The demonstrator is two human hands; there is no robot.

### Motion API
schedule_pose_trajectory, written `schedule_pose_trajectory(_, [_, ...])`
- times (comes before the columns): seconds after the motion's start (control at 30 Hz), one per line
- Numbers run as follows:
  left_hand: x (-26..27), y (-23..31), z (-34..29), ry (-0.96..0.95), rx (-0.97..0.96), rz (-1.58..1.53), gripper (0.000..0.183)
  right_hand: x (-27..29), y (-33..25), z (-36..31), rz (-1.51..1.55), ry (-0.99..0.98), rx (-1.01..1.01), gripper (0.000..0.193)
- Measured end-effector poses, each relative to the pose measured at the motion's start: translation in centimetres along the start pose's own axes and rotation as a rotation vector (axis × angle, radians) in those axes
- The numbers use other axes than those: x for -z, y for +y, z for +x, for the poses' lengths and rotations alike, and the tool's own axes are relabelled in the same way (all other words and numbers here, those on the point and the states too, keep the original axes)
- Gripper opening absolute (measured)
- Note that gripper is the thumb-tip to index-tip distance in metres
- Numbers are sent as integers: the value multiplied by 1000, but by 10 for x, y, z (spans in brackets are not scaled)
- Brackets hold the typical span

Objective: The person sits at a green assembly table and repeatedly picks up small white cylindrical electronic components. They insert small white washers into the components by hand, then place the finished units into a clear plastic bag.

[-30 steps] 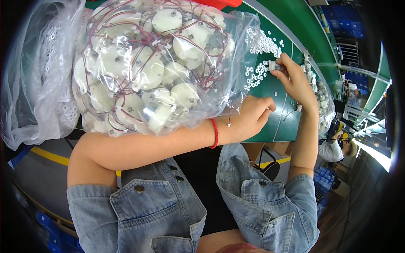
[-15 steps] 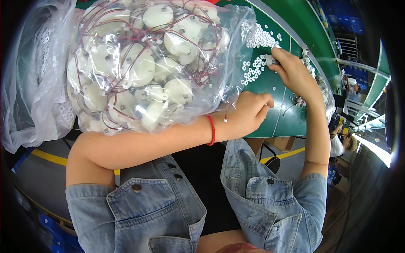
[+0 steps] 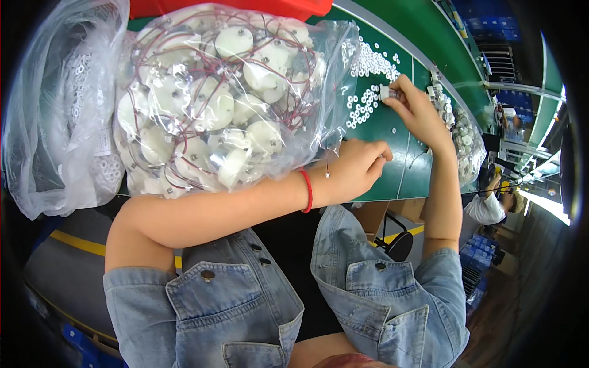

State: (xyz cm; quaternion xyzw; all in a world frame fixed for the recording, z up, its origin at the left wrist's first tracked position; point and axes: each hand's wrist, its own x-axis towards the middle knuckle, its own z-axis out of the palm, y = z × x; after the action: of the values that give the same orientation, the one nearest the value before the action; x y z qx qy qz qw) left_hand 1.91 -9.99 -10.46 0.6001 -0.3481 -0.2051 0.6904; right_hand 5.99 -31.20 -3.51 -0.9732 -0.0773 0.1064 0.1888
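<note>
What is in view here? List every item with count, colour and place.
Bag of motors: one, clear, full of white round parts with red wires, on the table's left.
Second bag: one, clear, holding small white rings, far left.
Rings: many loose, white, scattered on the table near the right hand.
Table: one, green.
Bin: one, red, at the top edge.
Third bag: one, clear, with white parts, right of the right arm.
Bracelet: one, red, on the left wrist.
Left hand: closed, at the table's near edge.
Right hand: pinching a small white part.
</note>
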Motion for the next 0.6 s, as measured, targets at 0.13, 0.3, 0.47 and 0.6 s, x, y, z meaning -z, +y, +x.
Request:
schedule_pose_trajectory(0.13, [1,1,2,-13,19,-1,19,4,-2,-28,544,189,-151,17])
schedule_pose_trajectory(0.3, [3,7,2,-83,135,6,19,34,34,-72,597,573,-218,15])
schedule_pose_trajectory(0.47, [5,10,2,-119,136,23,20,45,75,-103,1194,809,-193,19])
schedule_pose_trajectory(0.6, [5,10,4,-144,196,24,21,25,67,-113,1507,595,-22,27])
